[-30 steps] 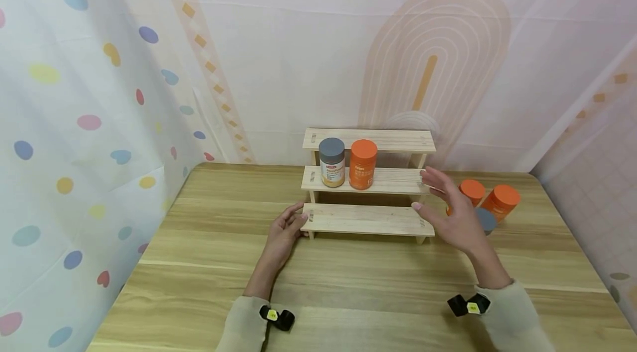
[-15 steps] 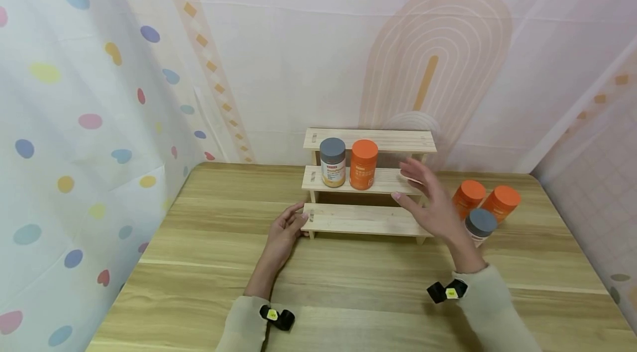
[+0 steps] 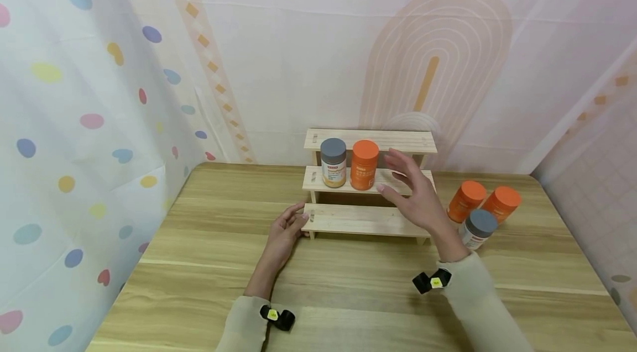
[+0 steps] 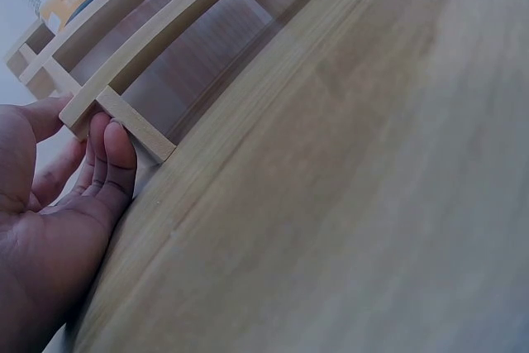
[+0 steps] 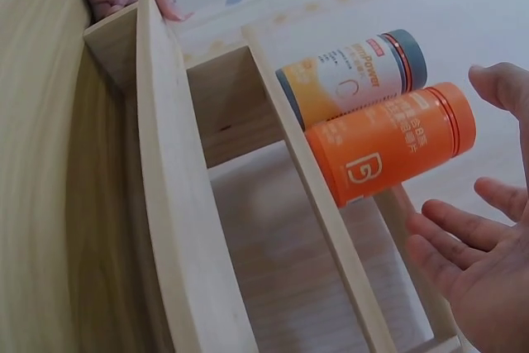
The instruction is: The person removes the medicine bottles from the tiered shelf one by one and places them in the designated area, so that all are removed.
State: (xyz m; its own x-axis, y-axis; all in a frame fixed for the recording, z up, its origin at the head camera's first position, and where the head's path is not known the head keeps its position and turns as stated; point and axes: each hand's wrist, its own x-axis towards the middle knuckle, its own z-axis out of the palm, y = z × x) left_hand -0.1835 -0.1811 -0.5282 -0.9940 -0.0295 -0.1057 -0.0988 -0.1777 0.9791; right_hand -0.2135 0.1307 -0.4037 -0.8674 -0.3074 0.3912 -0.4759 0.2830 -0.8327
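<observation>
Fingers of the right hand [image 3: 419, 203] spread wide beside the orange jar [image 3: 364, 167], near the front edge of the middle shelf [image 3: 312, 180]; the left hand [image 3: 282, 235] pinches the bottom shelf's left edge. The jar looks light and stiff, best gripped round its body.

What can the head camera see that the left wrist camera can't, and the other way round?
Only the head view: the right hand, plus an orange jar, another orange jar and a grey-lidded jar on the table's right side.

Only the left wrist view: the palm side of the left hand.

Both: that hand gripping the end of the wooden rack, and the white-and-yellow jar and shelved orange jar, though the wrist view cuts part of them off.
</observation>
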